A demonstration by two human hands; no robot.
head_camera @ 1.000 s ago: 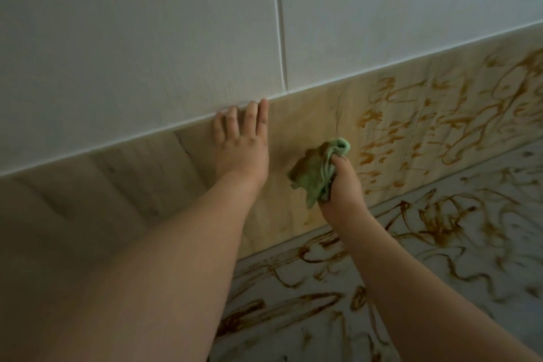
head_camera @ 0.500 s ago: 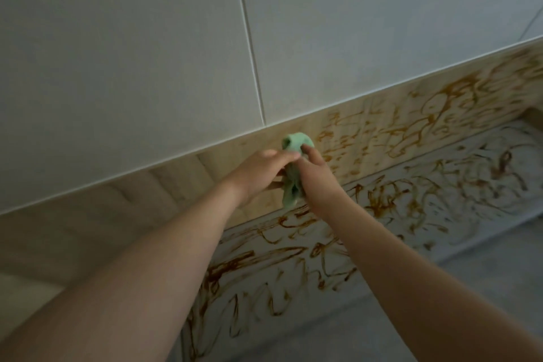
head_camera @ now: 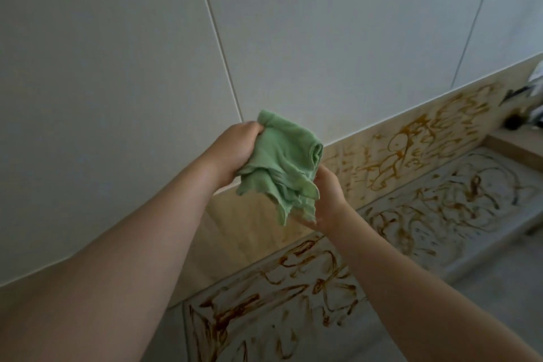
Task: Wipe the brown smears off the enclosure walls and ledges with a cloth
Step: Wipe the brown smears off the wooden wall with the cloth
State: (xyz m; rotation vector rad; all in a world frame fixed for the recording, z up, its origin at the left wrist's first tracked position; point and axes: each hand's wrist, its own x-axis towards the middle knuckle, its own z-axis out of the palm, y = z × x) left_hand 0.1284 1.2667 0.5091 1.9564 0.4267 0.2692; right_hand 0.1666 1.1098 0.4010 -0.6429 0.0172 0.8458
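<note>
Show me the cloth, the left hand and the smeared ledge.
cloth (head_camera: 279, 161), head view, middle of the fabric.
left hand (head_camera: 232, 153), head view, back of the hand.
ledge (head_camera: 440, 203), head view, smeared top face.

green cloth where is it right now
Head view, centre frame: the green cloth is held up in front of the wall, its upper left bunched in the left hand, its lower right draped over the right hand, above the smeared ledge.

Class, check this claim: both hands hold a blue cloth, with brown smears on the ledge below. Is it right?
No. The head view shows the cloth is green, not blue; the left hand and right hand do hold it, with brown smears on the ledge below.
</note>
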